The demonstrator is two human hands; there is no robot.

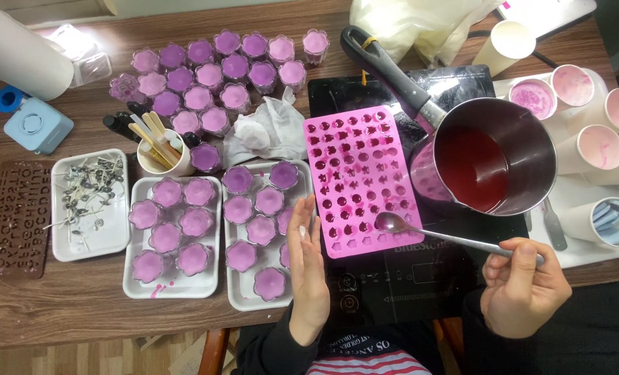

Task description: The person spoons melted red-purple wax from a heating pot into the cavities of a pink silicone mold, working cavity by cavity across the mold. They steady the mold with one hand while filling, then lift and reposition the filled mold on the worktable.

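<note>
My right hand [523,286] grips the handle of a metal spoon [420,231], whose bowl hovers over the lower right corner of a pink silicone mould [359,179] with many small cavities, several filled with dark pink liquid. A steel saucepan [495,154] with dark red liquid sits tilted on a black cooktop [399,274], just right of the mould. My left hand [308,267] stands on edge, fingers straight, at the mould's lower left edge, holding nothing.
Two white trays [173,288] hold flower-shaped cups of purple wax; several more cups [215,73] stand behind. A tray of wicks [87,205], a brown letter mould [14,219], a cup of wooden sticks [158,147], crumpled tissue [264,128] and pink-stained paper cups [597,146] surround the cooktop.
</note>
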